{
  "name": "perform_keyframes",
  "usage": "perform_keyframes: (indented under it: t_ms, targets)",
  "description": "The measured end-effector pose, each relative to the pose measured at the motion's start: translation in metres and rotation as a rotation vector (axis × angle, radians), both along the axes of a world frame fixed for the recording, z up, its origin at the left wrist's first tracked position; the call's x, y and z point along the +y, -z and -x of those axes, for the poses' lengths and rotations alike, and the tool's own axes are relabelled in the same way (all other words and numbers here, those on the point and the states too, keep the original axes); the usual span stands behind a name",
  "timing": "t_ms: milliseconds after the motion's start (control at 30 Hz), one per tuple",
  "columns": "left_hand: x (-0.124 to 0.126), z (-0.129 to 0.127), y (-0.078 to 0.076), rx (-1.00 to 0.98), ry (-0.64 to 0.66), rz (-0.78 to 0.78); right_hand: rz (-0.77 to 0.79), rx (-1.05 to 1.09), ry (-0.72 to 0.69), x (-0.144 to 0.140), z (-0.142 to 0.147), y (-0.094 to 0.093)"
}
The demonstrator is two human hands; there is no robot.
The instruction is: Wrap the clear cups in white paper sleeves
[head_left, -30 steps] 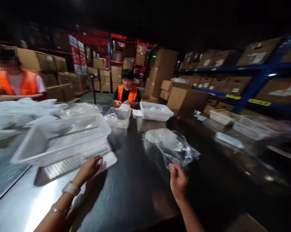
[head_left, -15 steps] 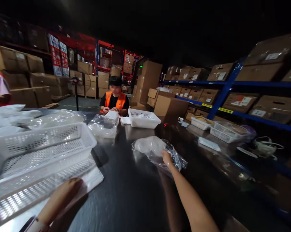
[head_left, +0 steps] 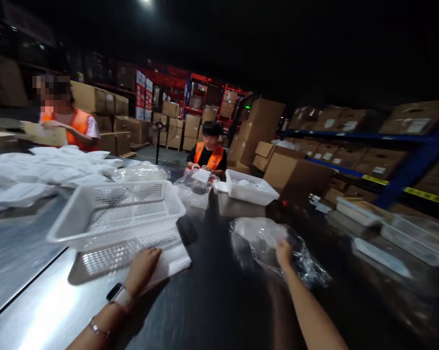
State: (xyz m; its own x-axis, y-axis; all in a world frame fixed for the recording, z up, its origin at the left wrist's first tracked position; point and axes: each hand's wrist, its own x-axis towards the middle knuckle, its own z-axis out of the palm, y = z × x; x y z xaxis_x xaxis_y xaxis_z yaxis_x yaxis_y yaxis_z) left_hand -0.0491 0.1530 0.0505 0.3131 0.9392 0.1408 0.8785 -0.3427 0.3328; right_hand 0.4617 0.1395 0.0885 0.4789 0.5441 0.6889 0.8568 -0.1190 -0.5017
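My left hand point(head_left: 145, 266), with a watch on its wrist, rests palm down on a flat white stack point(head_left: 174, 265). Its fingers look curled under, and what they hold, if anything, is hidden. Just beyond stands a white perforated plastic basket point(head_left: 115, 233), with little visible inside. Over to the right, my right hand point(head_left: 284, 252) is closed at a clear plastic bag point(head_left: 258, 243) lying on the table. Pale, rounded contents point(head_left: 259, 229) show through the bag's left part. Motion blur softens the right fingers.
Many white packets point(head_left: 48, 165) are heaped at the left. Across the dark metal table point(head_left: 212, 296), a person in an orange vest point(head_left: 208, 155) sits behind a second white basket point(head_left: 250, 187). Another person point(head_left: 72, 124) is at far left. Shelves with cartons point(head_left: 372, 155) line the right.
My view has turned left, so the table's things appear farther right and the second person shows more fully. The left hand remains at the white stack, the right hand at the clear bag.
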Motion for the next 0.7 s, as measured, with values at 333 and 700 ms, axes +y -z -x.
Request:
perform_keyframes:
  t_ms: [333,700]
  targets:
    - [-0.059,-0.047,-0.009,0.094,0.362,0.075,0.201,-0.230,-0.545,-0.078,0.102,0.059]
    - [-0.063,-0.046,-0.010,0.113,0.398,0.067,0.217,-0.056,-0.407,-0.107,0.171,0.071]
